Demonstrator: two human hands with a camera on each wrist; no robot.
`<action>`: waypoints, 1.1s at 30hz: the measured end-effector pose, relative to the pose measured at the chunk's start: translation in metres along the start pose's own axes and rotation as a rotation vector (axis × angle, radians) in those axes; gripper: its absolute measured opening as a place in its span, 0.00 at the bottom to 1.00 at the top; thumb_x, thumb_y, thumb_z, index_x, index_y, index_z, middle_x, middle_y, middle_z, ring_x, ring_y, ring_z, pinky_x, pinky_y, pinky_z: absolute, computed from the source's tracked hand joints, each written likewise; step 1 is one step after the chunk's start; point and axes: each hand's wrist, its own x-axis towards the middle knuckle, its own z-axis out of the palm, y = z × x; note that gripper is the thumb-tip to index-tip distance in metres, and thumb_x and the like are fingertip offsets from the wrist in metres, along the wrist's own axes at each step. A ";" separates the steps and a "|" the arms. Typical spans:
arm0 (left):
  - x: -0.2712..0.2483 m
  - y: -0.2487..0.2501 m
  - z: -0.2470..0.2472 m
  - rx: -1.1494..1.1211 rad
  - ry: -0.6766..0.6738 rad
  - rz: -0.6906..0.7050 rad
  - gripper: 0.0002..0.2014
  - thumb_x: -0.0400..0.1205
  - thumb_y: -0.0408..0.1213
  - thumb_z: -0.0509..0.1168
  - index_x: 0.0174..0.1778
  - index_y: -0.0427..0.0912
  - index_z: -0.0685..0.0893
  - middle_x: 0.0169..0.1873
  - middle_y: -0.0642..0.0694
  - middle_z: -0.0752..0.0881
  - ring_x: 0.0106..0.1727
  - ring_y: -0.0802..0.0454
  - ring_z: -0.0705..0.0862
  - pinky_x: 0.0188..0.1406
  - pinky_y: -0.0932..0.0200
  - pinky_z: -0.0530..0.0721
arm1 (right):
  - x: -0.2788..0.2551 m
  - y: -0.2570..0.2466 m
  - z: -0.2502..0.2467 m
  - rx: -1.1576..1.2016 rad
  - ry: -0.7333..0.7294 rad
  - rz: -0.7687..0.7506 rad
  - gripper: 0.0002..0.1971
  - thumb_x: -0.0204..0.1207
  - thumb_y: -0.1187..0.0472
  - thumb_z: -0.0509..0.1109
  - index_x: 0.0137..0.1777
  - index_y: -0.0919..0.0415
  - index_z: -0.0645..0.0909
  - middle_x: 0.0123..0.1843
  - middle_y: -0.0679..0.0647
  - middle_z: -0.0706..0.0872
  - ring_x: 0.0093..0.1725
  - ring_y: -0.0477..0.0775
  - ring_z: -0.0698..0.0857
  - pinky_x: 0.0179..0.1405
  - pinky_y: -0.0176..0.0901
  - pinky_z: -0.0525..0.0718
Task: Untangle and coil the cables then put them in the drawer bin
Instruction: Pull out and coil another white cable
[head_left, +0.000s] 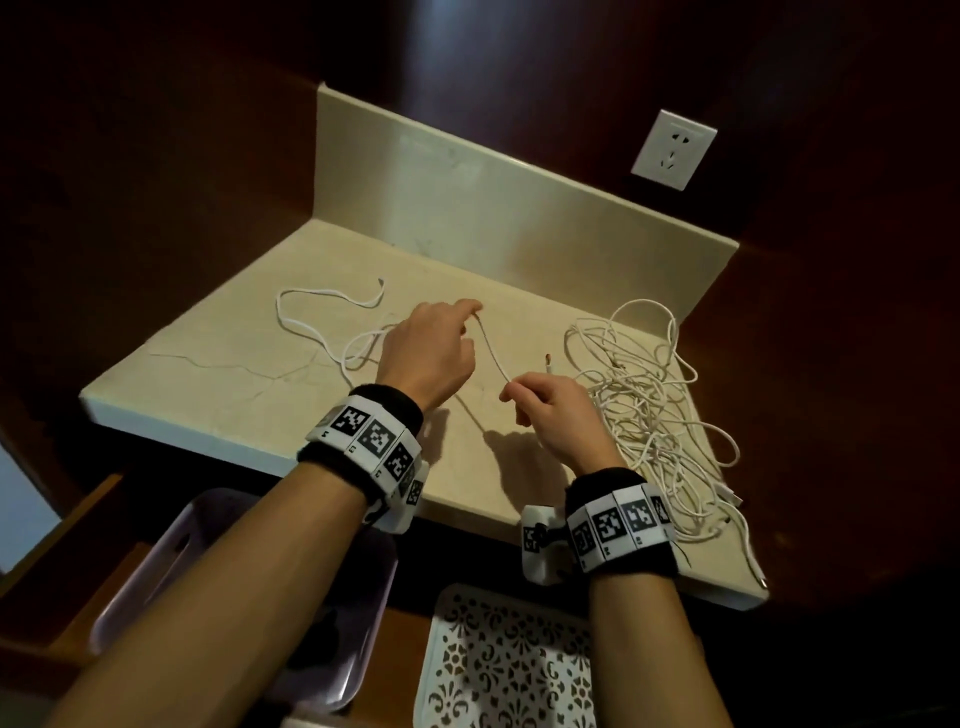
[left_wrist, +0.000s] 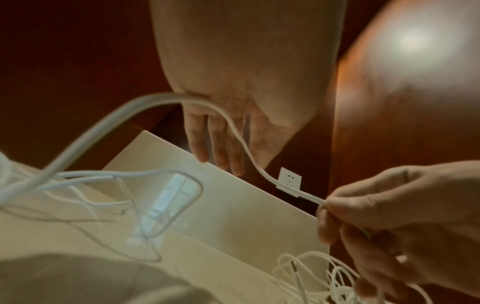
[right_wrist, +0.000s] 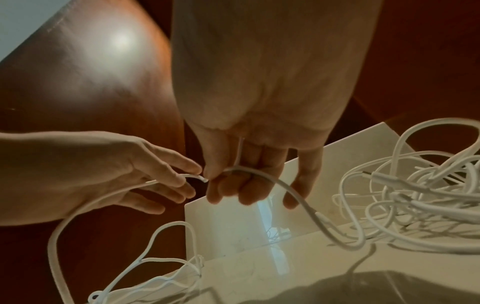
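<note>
Two hands hold one white cable (head_left: 491, 353) stretched in the air between them, above the middle of the beige tabletop (head_left: 218, 374). The left hand (head_left: 426, 353) has the strand draped over its raised fingers (left_wrist: 201, 144), which hang nearly straight in the left wrist view; whether any of them clamp it I cannot tell. The right hand (head_left: 556, 410) pinches the strand between thumb and fingers (right_wrist: 249, 189), its short plug end reaching toward the tabletop's right side. Holding it taut like this likely lets the person run the length straight before winding it. The rest of that cable trails in loose loops (head_left: 322, 322) toward the left edge. A tangled heap of white cables (head_left: 660, 405) lies along the right edge, set apart so the freed strand does not catch in it. Below the near edge, a purple bin (head_left: 171, 561) and a white patterned tray (head_left: 498, 665) sit in the open drawer, ready for coils. A wall socket (head_left: 674, 149) is mounted above the far right corner.
</note>
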 end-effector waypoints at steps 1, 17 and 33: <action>0.001 0.000 0.002 0.027 -0.026 0.046 0.22 0.83 0.38 0.60 0.74 0.55 0.76 0.67 0.47 0.81 0.70 0.46 0.73 0.65 0.48 0.72 | 0.002 0.001 -0.001 0.002 0.014 -0.011 0.11 0.83 0.56 0.65 0.42 0.53 0.87 0.27 0.46 0.80 0.26 0.38 0.77 0.28 0.28 0.72; 0.008 -0.009 -0.002 0.158 -0.143 0.119 0.14 0.83 0.56 0.61 0.58 0.59 0.88 0.69 0.53 0.81 0.74 0.51 0.70 0.71 0.48 0.59 | 0.009 0.006 -0.009 0.023 0.028 -0.047 0.10 0.83 0.52 0.66 0.45 0.51 0.87 0.29 0.47 0.82 0.25 0.39 0.75 0.31 0.38 0.72; 0.001 0.024 -0.024 0.012 -0.133 0.134 0.13 0.85 0.48 0.62 0.58 0.52 0.90 0.56 0.49 0.90 0.59 0.46 0.84 0.57 0.50 0.81 | 0.009 -0.005 -0.032 -0.117 0.066 -0.081 0.12 0.84 0.52 0.64 0.46 0.53 0.87 0.26 0.45 0.77 0.29 0.48 0.75 0.36 0.47 0.74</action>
